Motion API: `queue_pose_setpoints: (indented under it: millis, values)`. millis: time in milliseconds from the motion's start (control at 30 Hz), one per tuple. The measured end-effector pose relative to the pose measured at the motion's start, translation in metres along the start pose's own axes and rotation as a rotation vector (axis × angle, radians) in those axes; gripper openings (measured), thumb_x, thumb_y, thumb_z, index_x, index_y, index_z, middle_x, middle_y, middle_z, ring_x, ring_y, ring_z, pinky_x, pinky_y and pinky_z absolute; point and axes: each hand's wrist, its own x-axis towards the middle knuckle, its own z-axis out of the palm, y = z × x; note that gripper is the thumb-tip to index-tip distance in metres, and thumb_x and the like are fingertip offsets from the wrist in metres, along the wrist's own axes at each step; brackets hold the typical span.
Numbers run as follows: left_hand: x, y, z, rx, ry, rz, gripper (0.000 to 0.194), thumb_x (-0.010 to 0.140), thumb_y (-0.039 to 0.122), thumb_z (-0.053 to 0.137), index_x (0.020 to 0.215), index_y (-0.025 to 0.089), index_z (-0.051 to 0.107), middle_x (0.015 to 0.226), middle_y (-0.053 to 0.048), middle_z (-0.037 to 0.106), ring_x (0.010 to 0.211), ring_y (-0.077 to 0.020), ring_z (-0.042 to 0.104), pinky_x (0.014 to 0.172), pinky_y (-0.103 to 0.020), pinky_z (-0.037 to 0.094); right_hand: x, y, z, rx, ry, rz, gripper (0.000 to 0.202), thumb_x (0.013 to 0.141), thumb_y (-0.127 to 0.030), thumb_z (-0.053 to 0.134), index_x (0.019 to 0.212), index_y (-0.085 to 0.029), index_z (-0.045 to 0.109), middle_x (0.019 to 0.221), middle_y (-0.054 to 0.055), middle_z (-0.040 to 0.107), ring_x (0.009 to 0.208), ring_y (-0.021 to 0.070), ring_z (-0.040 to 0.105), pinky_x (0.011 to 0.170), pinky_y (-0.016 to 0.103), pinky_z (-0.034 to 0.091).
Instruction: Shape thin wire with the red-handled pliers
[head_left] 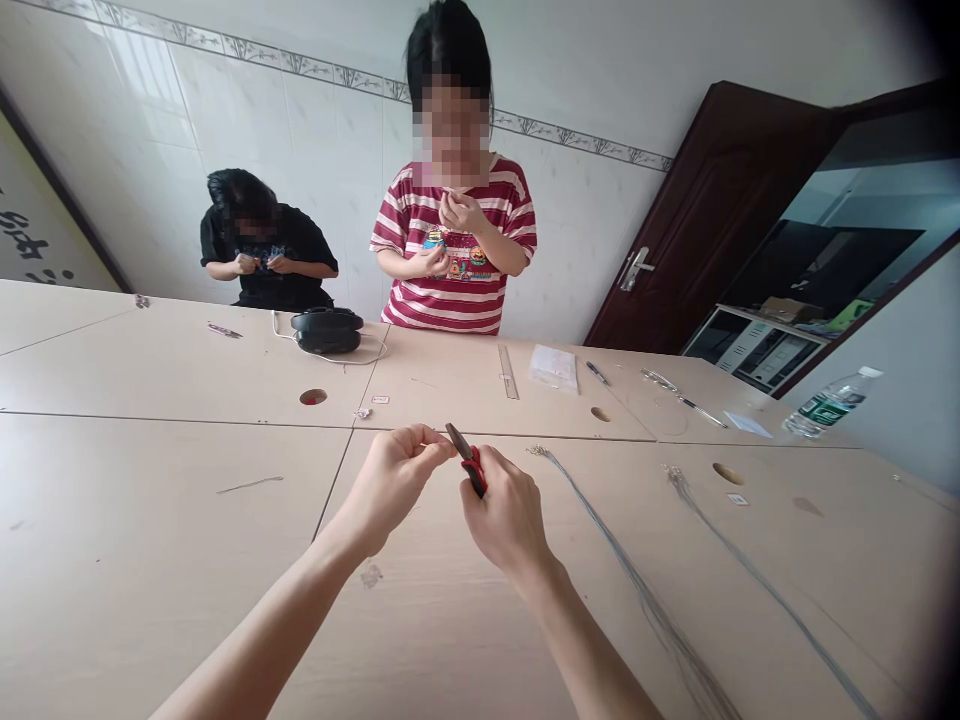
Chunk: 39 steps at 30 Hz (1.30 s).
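Note:
My right hand (506, 510) is wrapped round pliers (469, 462) with red and black handles, their dark jaws pointing up and to the left. My left hand (397, 478) is closed in a pinch, its fingertips close beside the jaws; whatever it pinches is too small to make out. Both hands are raised over the pale table (247, 570). Right of my right hand lies a bundle of thin grey cords (600, 525) with small metal ends. A second such bundle (742, 545) lies farther right. One short thin strand (250, 485) rests on the left.
Two people stand or sit across the table. Near them lie a black device (328, 330) with a white cable, a clear ruler (508, 372), a plastic bag (553, 368) and a pen (598, 373). A water bottle (831, 403) stands tilted in view at the right. The tabletop has round holes.

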Motion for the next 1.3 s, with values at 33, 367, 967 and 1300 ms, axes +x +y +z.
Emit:
queue_pose_setpoints:
  millis: [33,367,967,1300]
  values:
    - [0.001,-0.001,0.0,0.002,-0.002,-0.003,0.022,0.08,0.039,0.06,0.074,0.018,0.065,0.052,0.008,0.023,0.051,-0.0092,0.015,0.047,-0.026,0.012,0.0,0.001,0.001,-0.003,-0.004,0.007,0.008,0.076,-0.015,0.04,0.074,-0.021,0.045,0.064,-0.003,0.05,0.053,0.0133,0.04,0.051,0.024,0.024]
    - [0.005,-0.006,0.007,0.224,-0.014,0.091,0.026,0.079,0.027,0.046,0.084,0.015,0.069,0.049,0.008,0.029,0.046,-0.0088,0.021,0.043,-0.022,0.019,0.005,0.007,0.002,-0.062,-0.032,0.081,0.008,0.074,-0.015,0.042,0.071,-0.021,0.046,0.061,-0.004,0.046,0.051,0.0123,0.033,0.05,0.024,0.021]
    - [0.011,-0.01,0.004,0.246,-0.013,0.123,0.019,0.073,0.022,0.041,0.063,0.018,0.057,0.049,0.008,0.028,0.044,-0.008,0.02,0.041,-0.021,0.02,0.003,0.01,0.006,-0.123,-0.014,0.036,0.014,0.076,-0.012,0.044,0.08,-0.02,0.055,0.069,0.0,0.057,0.059,0.014,0.047,0.052,0.023,0.023]
    - [0.015,-0.018,0.012,0.138,0.046,0.099,0.014,0.069,0.023,0.043,0.06,0.019,0.052,0.045,0.009,0.023,0.043,-0.0071,0.016,0.039,-0.021,0.015,0.003,0.009,0.01,-0.161,0.022,0.081,0.015,0.075,-0.01,0.047,0.08,-0.019,0.057,0.068,0.0,0.057,0.058,0.0136,0.047,0.051,0.023,0.021]
